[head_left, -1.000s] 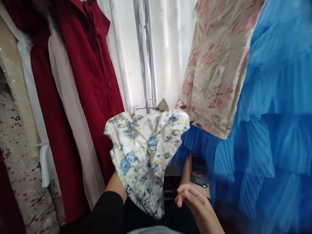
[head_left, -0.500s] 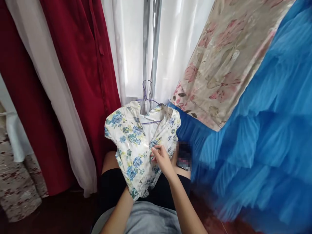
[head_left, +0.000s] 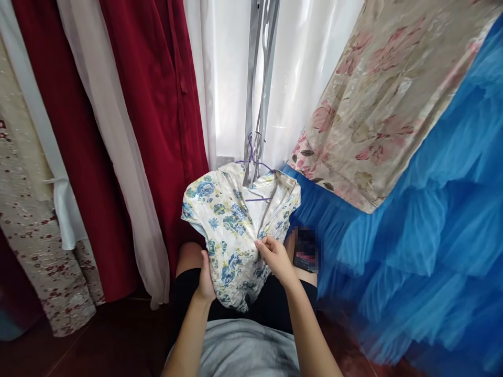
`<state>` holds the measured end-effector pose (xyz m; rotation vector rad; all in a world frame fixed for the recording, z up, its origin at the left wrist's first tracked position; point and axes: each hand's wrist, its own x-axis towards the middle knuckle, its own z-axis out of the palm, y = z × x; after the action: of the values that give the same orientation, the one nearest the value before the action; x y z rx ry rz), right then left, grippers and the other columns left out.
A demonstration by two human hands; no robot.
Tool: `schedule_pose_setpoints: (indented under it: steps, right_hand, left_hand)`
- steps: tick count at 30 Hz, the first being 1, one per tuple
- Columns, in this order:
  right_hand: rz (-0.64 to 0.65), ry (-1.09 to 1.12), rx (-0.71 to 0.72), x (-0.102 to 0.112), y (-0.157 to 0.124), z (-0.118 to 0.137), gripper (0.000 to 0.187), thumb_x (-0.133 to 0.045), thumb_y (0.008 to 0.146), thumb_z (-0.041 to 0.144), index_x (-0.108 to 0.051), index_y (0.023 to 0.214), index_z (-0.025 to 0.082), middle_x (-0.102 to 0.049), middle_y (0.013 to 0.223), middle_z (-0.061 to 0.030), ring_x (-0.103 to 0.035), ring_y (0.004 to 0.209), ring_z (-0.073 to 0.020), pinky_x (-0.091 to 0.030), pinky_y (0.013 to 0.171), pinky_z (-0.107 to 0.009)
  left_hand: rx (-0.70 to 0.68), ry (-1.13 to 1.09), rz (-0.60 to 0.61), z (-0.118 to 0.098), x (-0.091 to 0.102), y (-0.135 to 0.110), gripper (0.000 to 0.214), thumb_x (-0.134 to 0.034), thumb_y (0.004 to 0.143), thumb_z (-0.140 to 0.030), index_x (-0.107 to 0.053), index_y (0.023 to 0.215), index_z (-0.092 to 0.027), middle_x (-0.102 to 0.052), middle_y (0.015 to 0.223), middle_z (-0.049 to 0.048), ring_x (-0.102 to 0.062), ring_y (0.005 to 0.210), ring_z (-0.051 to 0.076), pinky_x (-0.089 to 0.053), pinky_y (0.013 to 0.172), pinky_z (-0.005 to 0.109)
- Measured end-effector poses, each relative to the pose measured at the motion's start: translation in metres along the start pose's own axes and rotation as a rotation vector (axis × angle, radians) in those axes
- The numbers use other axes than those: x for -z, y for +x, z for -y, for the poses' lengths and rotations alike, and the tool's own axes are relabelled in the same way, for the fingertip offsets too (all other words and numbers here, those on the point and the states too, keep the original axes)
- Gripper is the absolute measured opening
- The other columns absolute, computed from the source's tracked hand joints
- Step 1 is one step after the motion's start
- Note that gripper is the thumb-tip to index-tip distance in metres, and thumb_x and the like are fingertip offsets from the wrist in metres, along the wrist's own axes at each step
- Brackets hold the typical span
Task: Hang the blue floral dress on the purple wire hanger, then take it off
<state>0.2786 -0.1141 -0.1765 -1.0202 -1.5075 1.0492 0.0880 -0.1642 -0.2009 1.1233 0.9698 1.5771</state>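
A short-sleeved blouse (head_left: 231,230), white with blue and yellow-green flowers, hangs by a purple wire hanger (head_left: 251,159) in front of me, its lower part over my lap. My right hand (head_left: 274,256) pinches the blouse's front edge below the V neckline, thumb and finger closed on the cloth. At the blouse's lower left side is my left hand (head_left: 206,283), thumb stretched upward and apart; its other fingers are hidden behind the cloth.
A grey metal stand (head_left: 257,68) rises behind the hanger before a white curtain (head_left: 231,78). Dark red garments (head_left: 157,78) hang at left; a beige floral cloth (head_left: 373,115) and a blue ruffled gown (head_left: 416,235) hang at right. A phone (head_left: 305,262), partly blurred, rests on my right thigh.
My left hand has come out from under the blouse's hem to its left side. My right hand's loose fingers have closed on the front edge. The view has shifted left.
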Motion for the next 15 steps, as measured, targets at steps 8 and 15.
schedule_pose_setpoints:
  steps: [8,15]
  right_hand:
    - [-0.04,0.011,-0.074,0.009,-0.012,0.009,0.041,-0.072,0.079,0.055,-0.053,0.069,0.021,-0.052,0.05,0.0023,-0.042,0.046,-0.0126,-0.031,0.049,-0.026]
    - [0.027,-0.01,-0.086,-0.001,-0.022,0.029,0.042,-0.062,0.085,0.047,-0.043,0.058,0.022,-0.041,0.046,0.0048,-0.032,0.044,-0.0094,-0.023,0.047,-0.025]
  left_hand:
    - [0.059,0.02,-0.127,0.022,0.008,0.01,0.055,-0.082,0.073,-0.041,-0.07,0.119,-0.015,-0.073,0.119,0.0128,-0.065,0.12,0.033,-0.05,0.106,0.047]
    - [-0.515,0.424,-0.671,0.028,0.005,0.01,0.044,-0.07,0.085,-0.035,-0.056,0.123,-0.018,-0.062,0.125,0.0143,-0.062,0.117,0.027,-0.048,0.103,0.042]
